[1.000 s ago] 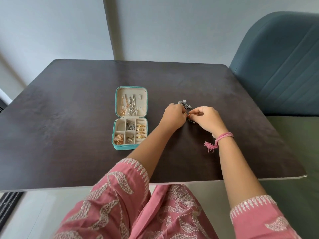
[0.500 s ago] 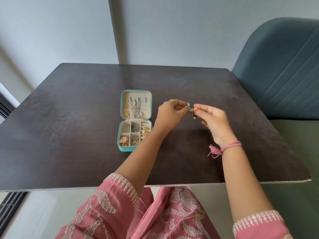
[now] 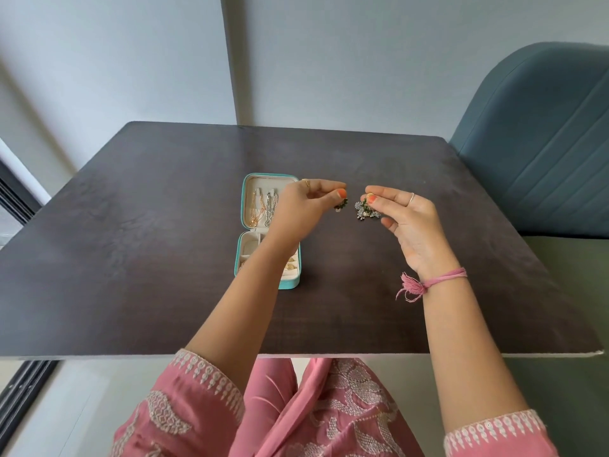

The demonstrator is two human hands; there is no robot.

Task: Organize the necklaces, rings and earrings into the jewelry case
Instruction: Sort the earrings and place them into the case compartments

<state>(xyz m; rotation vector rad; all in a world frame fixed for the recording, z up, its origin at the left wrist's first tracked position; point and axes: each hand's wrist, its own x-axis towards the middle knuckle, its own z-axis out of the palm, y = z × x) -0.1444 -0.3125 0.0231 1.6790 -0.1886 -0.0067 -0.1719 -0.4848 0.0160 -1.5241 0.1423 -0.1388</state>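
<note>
The dark table (image 3: 131,258) fills most of the view, and a blue chair (image 3: 540,153) stands at its far right corner. Near the table's middle, slightly to the left, lies the teal jewelry case (image 3: 244,225), open, its lid laid flat on the far side of the tray. In the lid hang 2 groups of necklaces (image 3: 262,209), gold-coloured on the left and silver-coloured on the right. The tray's compartments are partly hidden behind the left forearm; gold-coloured pieces (image 3: 291,263) show at its right edge, too small to tell what kind.

The left hand (image 3: 306,209) is raised over the case's right side, thumb and forefinger pinched together on 1 small dark green earring (image 3: 341,205) that hangs just right of the lid. This hand wears a gold-coloured ring (image 3: 307,183).

The right hand (image 3: 408,222) is raised over the table to the right of the case, well clear of it, its thumb and forefinger closed on another earring (image 3: 365,209), a silver and green cluster with small dangling parts. A thin ring (image 3: 412,198) sits on 1 finger, and a pink thread bracelet (image 3: 428,284) with a tassel circles the wrist.

The 2 earrings are near each other but apart.
</note>
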